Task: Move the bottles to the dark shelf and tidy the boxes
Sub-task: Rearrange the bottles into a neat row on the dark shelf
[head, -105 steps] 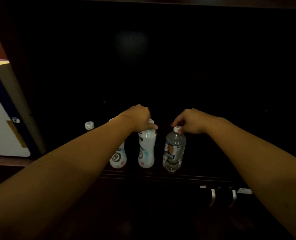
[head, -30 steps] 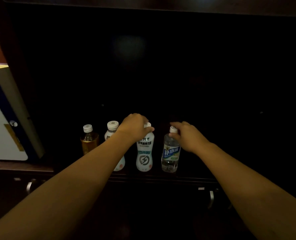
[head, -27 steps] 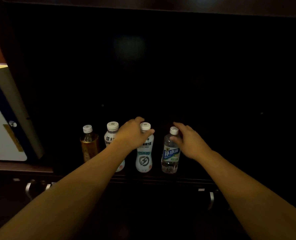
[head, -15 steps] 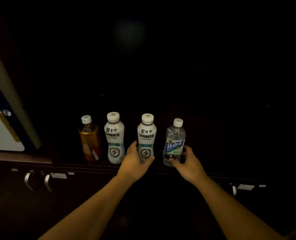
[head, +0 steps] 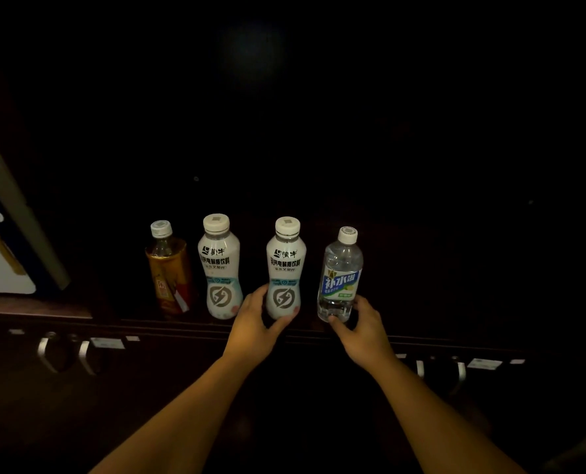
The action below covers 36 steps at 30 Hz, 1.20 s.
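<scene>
We see an amber tea bottle (head: 168, 271), two white plastic drink bottles (head: 219, 268) (head: 285, 268) and a clear water bottle (head: 340, 273) upright along the dark shelf (head: 421, 323).

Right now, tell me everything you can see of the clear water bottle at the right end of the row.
The clear water bottle stands upright on the dark shelf, near its front edge, rightmost of four. It looks like transparent plastic, with a white screw cap and a blue, white and green label with Chinese lettering. The right hand cups its base; thumb and fingers touch it. A gap separates it from the white bottle.
</scene>
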Tool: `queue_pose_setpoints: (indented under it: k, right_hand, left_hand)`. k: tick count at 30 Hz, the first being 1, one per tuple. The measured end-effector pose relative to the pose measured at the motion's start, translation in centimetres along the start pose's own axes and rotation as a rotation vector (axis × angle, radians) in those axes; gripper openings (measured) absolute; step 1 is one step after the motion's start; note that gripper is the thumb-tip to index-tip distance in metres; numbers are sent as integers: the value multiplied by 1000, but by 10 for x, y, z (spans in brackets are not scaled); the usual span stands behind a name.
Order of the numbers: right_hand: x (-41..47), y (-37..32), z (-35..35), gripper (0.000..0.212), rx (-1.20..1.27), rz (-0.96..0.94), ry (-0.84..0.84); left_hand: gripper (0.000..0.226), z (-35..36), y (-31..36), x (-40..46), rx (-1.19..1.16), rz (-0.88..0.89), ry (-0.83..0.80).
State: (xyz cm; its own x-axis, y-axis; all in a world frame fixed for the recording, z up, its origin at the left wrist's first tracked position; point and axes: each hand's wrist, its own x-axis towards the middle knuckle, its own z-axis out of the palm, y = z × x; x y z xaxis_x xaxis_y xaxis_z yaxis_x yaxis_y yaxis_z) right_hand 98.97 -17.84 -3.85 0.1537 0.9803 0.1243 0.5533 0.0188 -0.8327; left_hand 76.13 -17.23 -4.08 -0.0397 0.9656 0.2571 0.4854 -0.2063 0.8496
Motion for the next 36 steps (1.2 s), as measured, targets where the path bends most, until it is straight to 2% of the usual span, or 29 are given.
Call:
queue_pose_setpoints:
  k: [6, 16, 25, 29, 32, 36]
  right_hand:
    - [4, -5, 8, 70, -92, 47, 6]
    - [8, -16, 14, 65, -286, 17, -18]
    - [2, -22, 14, 66, -298, 21, -26]
    - [-6, -31, 19, 64, -306, 25, -50]
    - [-17, -37, 30, 69, -229, 13, -5]
    - [-44, -45, 54, 88, -184, 71, 140]
  left_hand:
    - [70, -1, -9, 3, -12, -14, -22]
    - [70, 2, -10, 5, -5, -11, -9]
    - [70, 2, -9, 5, -31, -28, -31]
    - [78, -1, -7, -1, -3, 20, -55]
    - [85, -12, -12, -10, 50, 51, -126]
    - [67, -42, -26, -26, 142, 100, -151]
